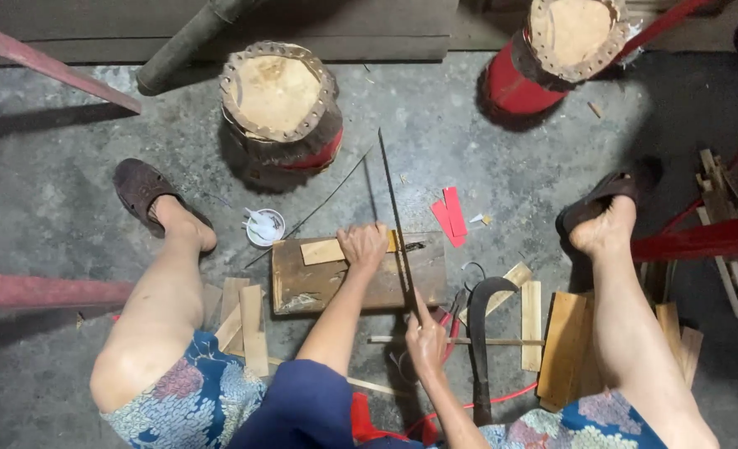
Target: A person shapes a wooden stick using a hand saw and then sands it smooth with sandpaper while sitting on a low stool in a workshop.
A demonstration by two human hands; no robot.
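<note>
Long thin dark blade (pixel 392 218) runs from the right hand up past the far edge of the wooden block (pixel 302 287), tip pointing twd the nearer drum. Its lower part crosses the block's right side. Right hand (pixel 426 342) is closed round the blade's near end, just off the block's near-right corner. Left hand (pixel 364 246) is curled, pressing down on a pale flat wood strip (pixel 323 250) that lies along the block's far edge; the strip sticks out left of the fingers.

Block sits on the concrete floor (pixel 69 208) btwn the two bare legs. Near its far-left corner: small white cup (pixel 265 227). Left of it, short wood slats (pixel 248 320). Right of it: curved dark knife (pixel 479 333), a thin stick (pixel 485 342), more slats & boards (pixel 564 345). Red scraps (pixel 450 214) lie just beyond the far-right corner.

Open floor lies beyond the block, up to the hide-topped drum (pixel 279 104); a second, red drum (pixel 552 50) stands well apart, far right. Red bars (pixel 702 239) close in both sides.
</note>
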